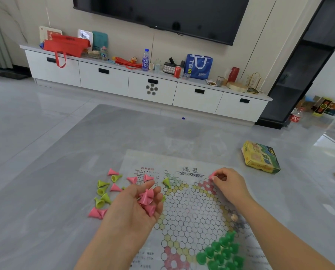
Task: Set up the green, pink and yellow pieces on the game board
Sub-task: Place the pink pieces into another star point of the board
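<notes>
Grey surface (65,191) under the paper game board (192,207) — left hand (135,207), palm up, cups pink cones (147,199); right hand (229,184) pinches one pink cone (212,175) over the board's pink corner.

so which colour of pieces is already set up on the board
The dark green pieces, standing grouped on the game board's near corner. Pink ones and yellow-green ones mostly lie loose on the table left of it.

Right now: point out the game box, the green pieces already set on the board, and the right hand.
game box (260,157), head view, top face.
green pieces (224,251), head view, middle of cluster.
right hand (229,183), head view, back of hand.
</notes>
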Demonstrator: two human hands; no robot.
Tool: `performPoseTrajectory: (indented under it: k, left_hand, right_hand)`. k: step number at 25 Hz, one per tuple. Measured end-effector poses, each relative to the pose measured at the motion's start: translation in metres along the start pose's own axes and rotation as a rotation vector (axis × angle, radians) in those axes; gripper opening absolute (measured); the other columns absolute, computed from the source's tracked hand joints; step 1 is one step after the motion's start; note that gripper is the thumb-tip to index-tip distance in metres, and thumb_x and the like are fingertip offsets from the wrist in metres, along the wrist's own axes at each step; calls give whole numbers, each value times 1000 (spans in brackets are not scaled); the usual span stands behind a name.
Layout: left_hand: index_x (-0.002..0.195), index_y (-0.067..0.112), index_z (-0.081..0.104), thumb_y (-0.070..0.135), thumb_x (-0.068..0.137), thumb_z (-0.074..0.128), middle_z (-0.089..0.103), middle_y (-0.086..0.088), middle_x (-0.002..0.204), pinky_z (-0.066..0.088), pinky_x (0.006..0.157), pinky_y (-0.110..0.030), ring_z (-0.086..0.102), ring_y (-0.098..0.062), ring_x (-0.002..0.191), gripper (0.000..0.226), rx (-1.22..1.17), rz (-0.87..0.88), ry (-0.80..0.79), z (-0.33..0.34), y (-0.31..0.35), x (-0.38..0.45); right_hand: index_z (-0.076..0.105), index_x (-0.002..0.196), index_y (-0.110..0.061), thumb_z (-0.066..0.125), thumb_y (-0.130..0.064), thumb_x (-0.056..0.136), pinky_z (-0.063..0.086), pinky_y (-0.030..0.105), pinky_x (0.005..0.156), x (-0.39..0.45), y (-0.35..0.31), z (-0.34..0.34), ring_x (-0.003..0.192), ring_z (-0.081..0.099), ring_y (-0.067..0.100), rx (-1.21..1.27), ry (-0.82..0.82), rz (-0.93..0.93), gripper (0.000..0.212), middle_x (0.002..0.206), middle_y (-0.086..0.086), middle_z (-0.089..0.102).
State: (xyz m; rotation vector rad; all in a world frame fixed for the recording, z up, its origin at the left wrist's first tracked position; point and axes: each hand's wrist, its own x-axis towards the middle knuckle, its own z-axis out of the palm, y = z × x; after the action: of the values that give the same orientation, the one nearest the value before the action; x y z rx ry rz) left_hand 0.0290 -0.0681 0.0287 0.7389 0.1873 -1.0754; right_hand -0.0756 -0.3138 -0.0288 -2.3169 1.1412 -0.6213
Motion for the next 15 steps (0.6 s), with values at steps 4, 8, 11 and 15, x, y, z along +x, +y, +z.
performPoseTrajectory:
  k: [4,8,11,15]
  left_hand:
    - [107,-3,56,1,85,42,56,-14,79,44,66,-29,52,-21,71,27,8,9,5,0,0,1]
    - [115,-4,51,-7,84,38,53,-17,83,45,84,-37,56,-25,86,34,47,4,-18,2,-3,5]
    - [107,-6,53,-10,85,38,56,-19,87,50,75,-35,57,-26,85,27,65,-19,-75,3,-4,5]
    - [104,-4,56,-7,88,39,61,-20,88,53,48,-23,55,-20,69,24,185,-26,-119,6,-11,2]
  right_hand:
    - [68,84,-15,64,-14,81,38,20,71,0,1,-1,79,54,13,-3,-9,7,5,93,5,63]
    - [61,105,-11,58,-14,85,40,20,69,-1,-12,-18,85,54,15,99,-57,87,20,91,3,59]
    - [63,100,-18,51,-13,89,41,17,65,-15,-49,-38,80,58,10,207,-73,20,17,86,-3,62]
    - [65,94,-33,54,-20,88,48,11,67,-61,-105,-48,80,59,-3,151,-351,-278,18,88,-16,64]
